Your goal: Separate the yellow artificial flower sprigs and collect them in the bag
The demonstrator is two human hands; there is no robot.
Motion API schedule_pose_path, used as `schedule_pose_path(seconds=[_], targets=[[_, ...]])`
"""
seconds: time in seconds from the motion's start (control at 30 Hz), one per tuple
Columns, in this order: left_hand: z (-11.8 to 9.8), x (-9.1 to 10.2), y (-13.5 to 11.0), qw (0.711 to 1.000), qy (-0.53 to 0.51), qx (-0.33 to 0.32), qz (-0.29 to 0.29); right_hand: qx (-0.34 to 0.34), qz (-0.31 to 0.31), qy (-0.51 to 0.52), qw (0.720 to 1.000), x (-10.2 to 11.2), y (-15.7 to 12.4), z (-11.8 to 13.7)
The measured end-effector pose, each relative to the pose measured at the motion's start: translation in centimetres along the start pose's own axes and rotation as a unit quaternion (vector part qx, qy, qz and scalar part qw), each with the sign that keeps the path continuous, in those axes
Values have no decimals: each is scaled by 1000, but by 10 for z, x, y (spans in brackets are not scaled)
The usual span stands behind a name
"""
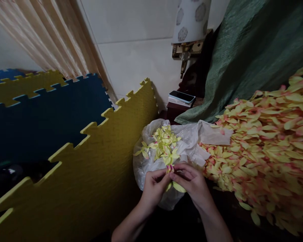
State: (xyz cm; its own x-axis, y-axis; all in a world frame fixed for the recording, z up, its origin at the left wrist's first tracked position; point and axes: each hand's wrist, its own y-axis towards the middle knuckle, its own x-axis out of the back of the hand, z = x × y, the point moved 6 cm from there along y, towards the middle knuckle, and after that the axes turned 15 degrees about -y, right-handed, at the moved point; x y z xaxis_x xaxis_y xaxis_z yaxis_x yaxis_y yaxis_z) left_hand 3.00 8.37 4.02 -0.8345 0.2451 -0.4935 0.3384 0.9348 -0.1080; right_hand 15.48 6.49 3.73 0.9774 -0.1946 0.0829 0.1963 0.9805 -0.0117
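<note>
My left hand [154, 186] and my right hand [190, 178] meet over the front of a clear plastic bag [142, 168]. Both pinch a yellow artificial flower [178, 188] with a pink middle; its petals stick out below my fingers, which partly cover it. Just beyond my fingertips, several loose yellow-green artificial flowers [164, 141] lie in the bag's mouth. To the right rises a large pile of yellow and pink artificial flowers [262, 141], apart from my right hand.
Yellow foam mat [111, 161] and dark blue foam mat [53, 117] stand on edge at left. A phone [182, 96] rests on a white box atop a dark stand. A wall lamp [190, 23] hangs above; green cloth [232, 67] drapes behind the pile.
</note>
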Motion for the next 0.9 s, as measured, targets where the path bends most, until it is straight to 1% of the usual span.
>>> schedule_pose_path(seconds=[0.1, 0.2, 0.37, 0.47, 0.57, 0.63, 0.77, 0.9], targets=[[1, 3, -1, 1000, -10, 0, -23, 10, 14, 6, 1000, 0, 5, 5], [3, 4, -2, 999, -19, 6, -39, 2, 26, 17, 1000, 0, 9, 8], [6, 9, -2, 997, -13, 16, -73, -2, 72, 2, 997, 1, 17, 10], [8, 11, 0, 996, -24, 36, -75, 5, 45, -16, 999, 6, 20, 5], [10, 7, 2, 995, -58, 70, -39, 14, 8, -20, 1000, 9, 18, 1], [11, 5, 2, 994, -69, 78, -23, 36, -10, -33, 999, 9, 14, 3], [11, 5, 3, 993, -81, 77, -39, 99, -55, -86, 990, 8, 6, 9], [8, 4, 3, 994, -79, 71, -38, 146, -67, -137, 977, 9, 0, 8]])
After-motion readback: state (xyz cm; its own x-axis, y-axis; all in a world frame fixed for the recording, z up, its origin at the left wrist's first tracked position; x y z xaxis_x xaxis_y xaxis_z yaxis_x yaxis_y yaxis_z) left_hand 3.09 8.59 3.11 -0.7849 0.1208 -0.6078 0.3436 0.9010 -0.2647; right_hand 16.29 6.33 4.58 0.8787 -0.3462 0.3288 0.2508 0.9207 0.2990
